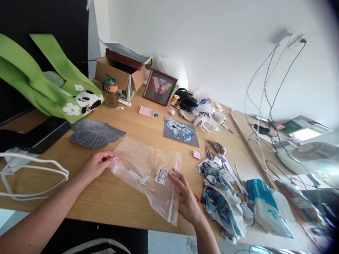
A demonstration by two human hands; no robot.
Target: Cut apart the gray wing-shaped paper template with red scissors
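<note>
A clear plastic bag (148, 157) with a white printed label (161, 175) lies over the wooden table, small white beads (139, 177) gathered inside it. My left hand (99, 163) pinches the bag's left corner between thumb and fingers. On the other side my right hand (185, 195) holds the zip end of the bag, its fingers partly behind the plastic. Beyond the bag are a grey wing-shaped sheet (95, 133) with pale lines and a grey sheet with a blue butterfly pattern (181, 131).
Blue patterned cloth (221, 197), paper strips and a tissue pack (268, 206) lie on the right. At the back stand a framed butterfly (160, 87), a bottle (111, 92) and a cardboard box (113, 72). A green panda bag (66, 95) and white cable (34, 176) are left.
</note>
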